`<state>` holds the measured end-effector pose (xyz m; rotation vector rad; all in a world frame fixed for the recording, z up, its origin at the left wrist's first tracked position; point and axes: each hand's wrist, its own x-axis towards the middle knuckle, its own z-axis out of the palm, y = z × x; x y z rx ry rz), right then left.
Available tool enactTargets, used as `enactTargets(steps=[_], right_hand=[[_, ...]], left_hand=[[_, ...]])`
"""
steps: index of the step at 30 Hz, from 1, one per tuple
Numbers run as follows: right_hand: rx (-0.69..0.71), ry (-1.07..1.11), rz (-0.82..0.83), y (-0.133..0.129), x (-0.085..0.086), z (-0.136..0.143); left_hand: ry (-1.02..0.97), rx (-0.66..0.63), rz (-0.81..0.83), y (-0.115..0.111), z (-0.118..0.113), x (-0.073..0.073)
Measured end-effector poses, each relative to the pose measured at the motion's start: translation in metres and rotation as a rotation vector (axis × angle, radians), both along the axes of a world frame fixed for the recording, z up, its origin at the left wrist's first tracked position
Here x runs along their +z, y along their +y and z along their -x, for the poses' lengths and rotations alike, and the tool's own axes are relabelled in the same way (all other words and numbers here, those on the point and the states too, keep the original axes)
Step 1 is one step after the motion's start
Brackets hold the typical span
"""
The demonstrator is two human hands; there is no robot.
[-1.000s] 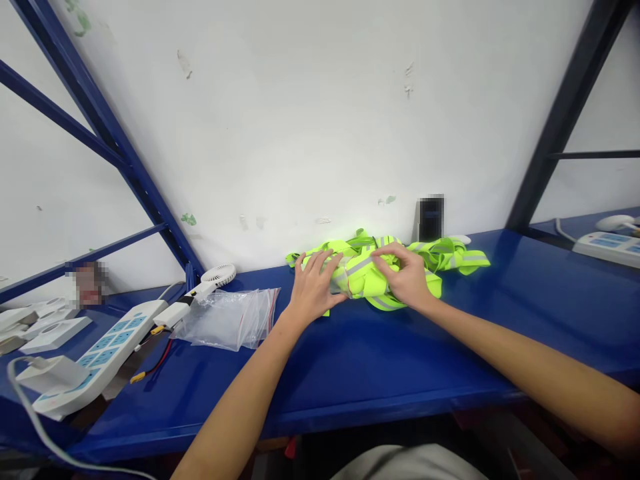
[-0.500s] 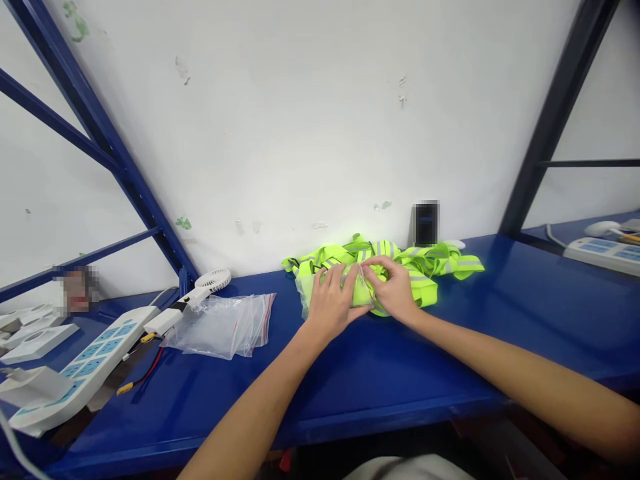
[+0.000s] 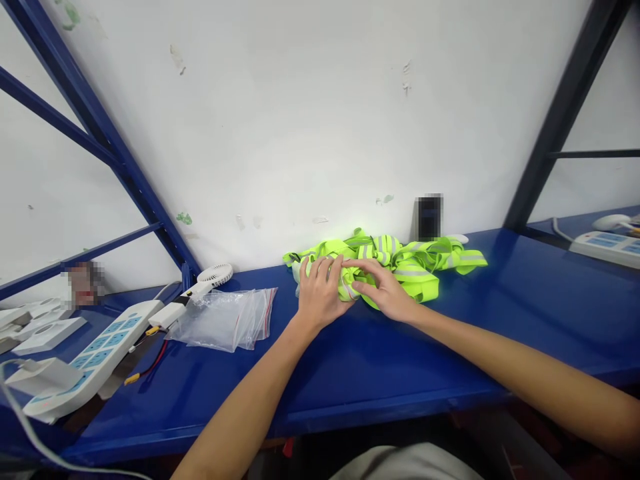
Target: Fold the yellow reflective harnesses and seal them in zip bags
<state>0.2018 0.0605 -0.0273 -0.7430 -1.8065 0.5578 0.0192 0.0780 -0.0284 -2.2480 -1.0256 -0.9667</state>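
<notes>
Where the two hands meet: a crumpled clear plastic bag [image 3: 347, 285], neon yellow-green webbing apparently inside it, lies on the glossy blue tabletop [image 3: 400, 367], at the near left side of the strap pile.
Left hand: the bare left hand [image 3: 320, 288] is clamped on the bag, fingers arched over the top, thumb along the near side; it hides most of the film.
Right hand: the bare right hand [image 3: 389, 291] has thumb and forefinger apart in a C, tips at the bag's right end; whether they touch film or webbing, I cannot tell.
Bag risk: thin, slick film could slip or split if the springy webbing pushes back against a loosened left grip.
Strap risk: a loose loop from the heap could snag under the fingers, since it lies so close.
Strap pile: a tangled heap of flat neon yellow-green straps [image 3: 417, 271] with grey stripes, woven-looking, folded into soft loops.
Spare bags: flat clear plastic bags with red edge lines [image 3: 220, 320], wrinkled and shiny, fanned beside a round-headed white plastic fan [image 3: 215, 274].
</notes>
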Motion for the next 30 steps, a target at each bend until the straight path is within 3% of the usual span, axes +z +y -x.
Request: enactTargets(steps=[6, 11, 16, 19, 22, 27, 30], right_hand=[[-0.049, 0.204, 0.107, 0.001, -0.005, 0.017], [0.026, 0.028, 0.055, -0.002, -0.001, 0.009], [0.168, -0.179, -0.163, -0.013, 0.005, -0.003], [0.154, -0.231, -0.111, -0.017, 0.004, 0.000], [0.177, -0.088, 0.111, -0.016, 0.004, 0.002], [0.307, 0.174, 0.489, -0.010, 0.002, 0.000], [0.335, 0.127, 0.567, -0.008, 0.000, -0.001]], left_hand=[[-0.030, -0.057, -0.073, -0.012, -0.011, 0.001], [-0.015, -0.080, -0.056, -0.019, -0.011, 0.006], [0.004, -0.074, -0.063, -0.018, 0.000, 0.017], [0.049, -0.200, 0.094, -0.019, 0.007, 0.022], [-0.009, -0.322, 0.288, -0.018, 0.016, 0.032], [-0.270, -0.338, 0.621, -0.004, 0.037, 0.052], [-0.233, -0.408, 0.891, 0.009, 0.045, 0.047]])
